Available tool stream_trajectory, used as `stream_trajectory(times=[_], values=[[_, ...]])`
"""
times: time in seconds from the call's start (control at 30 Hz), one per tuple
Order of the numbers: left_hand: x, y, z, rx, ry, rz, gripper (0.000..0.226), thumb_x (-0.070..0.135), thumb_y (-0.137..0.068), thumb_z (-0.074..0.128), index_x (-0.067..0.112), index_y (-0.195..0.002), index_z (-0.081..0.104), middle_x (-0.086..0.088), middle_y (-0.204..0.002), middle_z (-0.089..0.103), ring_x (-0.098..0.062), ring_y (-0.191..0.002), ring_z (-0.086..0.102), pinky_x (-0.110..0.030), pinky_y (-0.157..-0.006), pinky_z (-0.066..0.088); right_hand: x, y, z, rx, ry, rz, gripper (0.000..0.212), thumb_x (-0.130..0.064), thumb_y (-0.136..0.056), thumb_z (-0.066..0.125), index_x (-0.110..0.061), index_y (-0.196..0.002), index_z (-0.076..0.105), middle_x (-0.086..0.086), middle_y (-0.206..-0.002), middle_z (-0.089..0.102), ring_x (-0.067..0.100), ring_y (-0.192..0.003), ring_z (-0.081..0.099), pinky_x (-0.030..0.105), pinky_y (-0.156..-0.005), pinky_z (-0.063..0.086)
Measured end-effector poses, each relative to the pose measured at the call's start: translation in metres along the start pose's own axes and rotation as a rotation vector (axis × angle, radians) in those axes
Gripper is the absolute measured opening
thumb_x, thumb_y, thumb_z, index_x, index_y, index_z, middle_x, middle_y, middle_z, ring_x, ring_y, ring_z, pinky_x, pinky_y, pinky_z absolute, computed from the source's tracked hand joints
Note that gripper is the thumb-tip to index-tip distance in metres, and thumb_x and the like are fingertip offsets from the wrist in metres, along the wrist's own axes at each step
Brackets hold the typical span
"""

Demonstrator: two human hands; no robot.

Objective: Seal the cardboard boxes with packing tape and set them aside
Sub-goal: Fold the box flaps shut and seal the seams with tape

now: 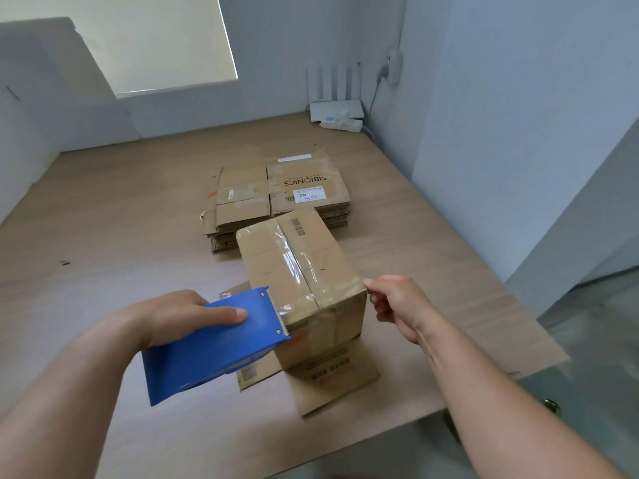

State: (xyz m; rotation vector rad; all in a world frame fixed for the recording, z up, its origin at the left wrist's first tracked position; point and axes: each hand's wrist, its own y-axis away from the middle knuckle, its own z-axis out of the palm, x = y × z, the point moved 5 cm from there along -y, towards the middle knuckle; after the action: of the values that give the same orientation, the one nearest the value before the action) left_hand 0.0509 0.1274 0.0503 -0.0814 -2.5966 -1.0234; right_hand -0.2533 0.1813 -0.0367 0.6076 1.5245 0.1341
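L hand (179, 316) grips blue tape dispenser (214, 344) at box (273, 267) near edge | R hand (397, 302) curled at box corner, hold unclear

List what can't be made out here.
Head view only.
1. Tape roll: hidden inside the dispenser.
2. Left hand: fingers under the dispenser are covered by it.
3. Right hand: curled at the box corner; whether it pinches anything is unclear.
4. Label print on the stack: too small.
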Motion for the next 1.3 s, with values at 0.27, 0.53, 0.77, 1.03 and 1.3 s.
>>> stream_trajectory(times=[0.27, 0.53, 0.77, 1.03, 1.3], values=[[-0.007, 0.002, 0.008, 0.014, 0.062, 0.052, 0.086, 0.086, -0.035, 0.050, 0.020, -0.084, 0.073, 0.003, -0.077, 0.074, -0.016, -0.070, 0.070, -0.029, -0.070, 0.047, 0.027, 0.006, -0.016, 0.303, 0.351, 0.116, 0.045, -0.036, -0.093, 0.052, -0.005, -0.126, 0.051, 0.012, -0.105, 0.058, 0.027, -0.093, 0.056, 0.036, -0.077, 0.048], [-0.009, 0.002, 0.010, 0.037, 0.068, 0.051, 0.072, 0.080, -0.050, 0.051, 0.019, -0.083, 0.070, 0.001, -0.079, 0.072, -0.016, -0.071, 0.068, -0.027, -0.066, 0.044, -0.035, 0.034, 0.084, 0.163, 1.092, -0.174, 0.107, -0.076, -0.084, 0.035, -0.004, -0.151, -0.007, 0.021, -0.158, -0.009, 0.034, -0.146, 0.000, 0.045, -0.117, 0.007], [-0.043, 0.009, -0.002, 0.057, 0.076, 0.000, 0.085, 0.088, -0.039, 0.053, 0.017, -0.082, 0.074, 0.004, -0.073, 0.073, -0.016, -0.069, 0.070, -0.029, -0.069, 0.046, -0.030, 0.034, 0.084, 0.167, 1.123, -0.177, 0.108, -0.078, -0.083, 0.033, -0.007, -0.151, -0.011, 0.019, -0.158, -0.015, 0.033, -0.146, -0.005, 0.043, -0.118, 0.002], [-0.048, 0.001, 0.001, 0.019, 0.045, -0.102, 0.057, 0.070, -0.074, 0.062, 0.015, -0.089, 0.070, -0.002, -0.091, 0.070, -0.018, -0.082, 0.066, -0.029, -0.071, 0.045, -0.030, 0.030, 0.087, 0.187, 1.156, -0.160, 0.109, -0.080, -0.081, 0.033, -0.009, -0.152, -0.009, 0.017, -0.159, -0.012, 0.033, -0.146, -0.002, 0.045, -0.117, 0.004], [0.002, -0.002, -0.010, 0.073, -0.228, -0.126, 0.047, 0.065, -0.081, 0.059, 0.018, -0.081, 0.052, 0.001, -0.089, 0.052, -0.021, -0.090, 0.052, -0.032, -0.081, 0.038, -0.031, 0.033, 0.088, 0.191, 1.204, -0.154, 0.110, -0.081, -0.080, 0.032, -0.007, -0.152, -0.008, 0.019, -0.159, -0.009, 0.036, -0.145, 0.002, 0.046, -0.117, 0.007]])
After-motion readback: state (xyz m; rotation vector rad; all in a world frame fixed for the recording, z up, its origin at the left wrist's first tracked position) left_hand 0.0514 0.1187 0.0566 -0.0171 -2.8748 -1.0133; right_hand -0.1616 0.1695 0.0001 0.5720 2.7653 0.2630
